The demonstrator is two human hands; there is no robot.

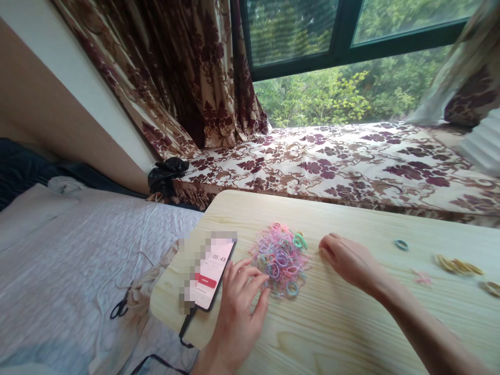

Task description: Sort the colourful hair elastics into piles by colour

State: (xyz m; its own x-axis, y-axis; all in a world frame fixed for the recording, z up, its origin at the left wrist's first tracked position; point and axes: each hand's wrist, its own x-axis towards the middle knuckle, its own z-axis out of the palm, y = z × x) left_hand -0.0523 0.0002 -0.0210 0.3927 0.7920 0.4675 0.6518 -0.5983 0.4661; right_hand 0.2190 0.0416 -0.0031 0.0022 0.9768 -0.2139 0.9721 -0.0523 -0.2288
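The window-seat cover [344,166] has purple and brown florals.

1. We see burgundy-and-beige patterned fabric curtains [216,78] beside a dark-framed glass window [344,52].
2. We find a crumpled black bundle [167,174] against the floral-cloth-covered ledge [336,161].
3. We notice a thin white cable [142,229] across the pale quilted bed [89,239].

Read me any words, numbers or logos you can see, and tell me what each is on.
":00:48": on the phone screen, with whatever comes before it hidden by a pixelated patch.
The white text on the red button and the other small print on the screen: too small to read.
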